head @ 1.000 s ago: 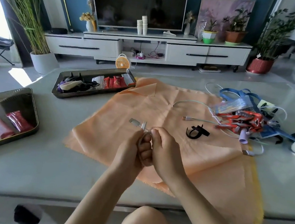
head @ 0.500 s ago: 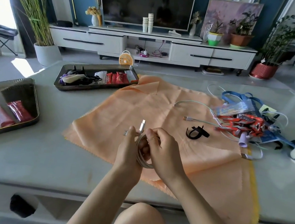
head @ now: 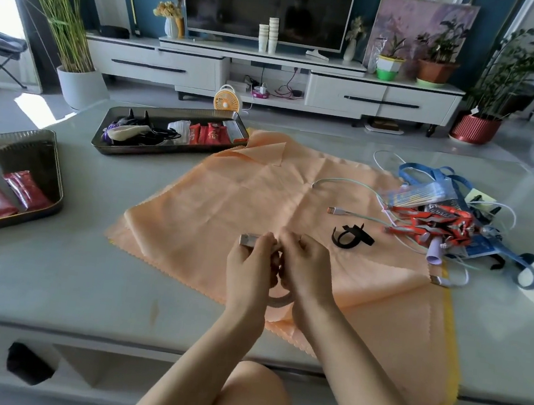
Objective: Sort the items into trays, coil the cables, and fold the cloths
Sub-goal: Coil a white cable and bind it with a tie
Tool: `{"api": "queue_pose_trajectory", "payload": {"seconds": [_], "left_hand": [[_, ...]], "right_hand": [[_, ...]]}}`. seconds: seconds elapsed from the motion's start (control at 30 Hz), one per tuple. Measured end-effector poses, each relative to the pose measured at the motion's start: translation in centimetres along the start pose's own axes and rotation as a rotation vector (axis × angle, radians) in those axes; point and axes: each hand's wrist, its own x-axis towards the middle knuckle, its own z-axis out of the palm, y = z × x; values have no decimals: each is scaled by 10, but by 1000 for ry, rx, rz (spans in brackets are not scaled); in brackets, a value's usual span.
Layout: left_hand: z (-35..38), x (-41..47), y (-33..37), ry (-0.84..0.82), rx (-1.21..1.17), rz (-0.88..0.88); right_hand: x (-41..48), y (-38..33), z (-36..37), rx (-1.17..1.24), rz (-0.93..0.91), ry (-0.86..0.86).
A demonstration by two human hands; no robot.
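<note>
Coiled grey cable (head: 282,300), slim round loop with flat metal plug (head: 248,240), over our creased peach cloth (head: 226,197) on the glossy tabletop (head: 50,277), our left grip (head: 251,267) and right grip (head: 309,270) both curled round it

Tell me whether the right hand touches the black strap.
Apart. The head view shows the black strap lying on the orange cloth, with bare cloth between it and the right hand, which grips the coiled cable.

A pale grey table (head: 50,277) bore an orange cloth (head: 226,197) at centre frame, one metal tray (head: 165,152) at upper left, a second tray (head: 7,223) at the left edge, and a heap of cables and packets (head: 429,224) at right.
</note>
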Motion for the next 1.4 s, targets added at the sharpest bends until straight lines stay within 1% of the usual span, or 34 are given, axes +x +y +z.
{"api": "queue_pose_trajectory", "payload": {"seconds": [0.03, 0.1, 0.17, 0.2, 0.23, 0.33, 0.4, 0.47, 0.53, 0.63, 0.67, 0.8, 0.87, 0.9, 0.93, 0.97, 1.0, 1.03, 1.07, 1.17, 1.23, 1.3, 1.4], "left_hand": [[-1, 1, 3, -29, -67, -50], [-8, 5, 9, -147, -221, -185], [-15, 10, 16, -263, -275, -297], [-18, 12, 19, -297, -235, -320], [-20, 13, 20, -320, -147, -313], [-20, 11, 18, -389, 216, -179], [-17, 8, 14, -432, 308, -132], [-8, 5, 11, -437, 310, -105], [7, 4, 9, -424, 277, -76], [35, 4, 11, -374, 238, -59], [46, 6, 13, -343, 236, -56], [81, 25, 22, -229, 103, -100], [87, 33, 18, -149, 93, -101], [86, 35, 15, -114, 95, -105], [85, 36, 10, -96, 85, -121], [83, 37, 7, -97, 68, -156], [80, 37, 6, -108, 31, -196], [78, 38, 9, -125, -26, -226], [76, 39, 11, -137, -77, -241], [66, 43, 16, -86, -113, -236], [60, 45, 15, -26, -126, -238], [55, 45, 11, 41, -92, -216], [50, 46, 5, 113, -16, -168]], "right_hand": [[2, 0, -1, -38, -40, 17], [7, -3, -3, -126, -150, 32], [10, -7, -8, -218, -262, 22], [12, -8, -11, -258, -306, 9], [13, -9, -13, -299, -341, -4], [14, -8, -17, -404, -380, -10], [15, -8, -19, -416, -380, 20], [17, -8, -20, -438, -388, 51], [23, -7, -24, -375, -342, 90], [35, -6, -32, -39, -129, 184], [39, -7, -36, 18, -86, 206], [60, -16, -57, -24, -111, 187], [73, -14, -77, -159, -177, 235], [79, -9, -87, -325, -224, 276], [86, -3, -99, -550, -258, 290], [91, 3, -108, -770, -276, 259], [92, 9, -112, -908, -267, 205], [93, 14, -115, -962, -237, 148], [93, 17, -115, -965, -212, 109], [94, 20, -116, -989, -225, 85], [95, 12, -120, -899, -174, 80], [94, 3, -123, -725, -156, 68], [81, -12, -121, -446, -184, 41]]}}
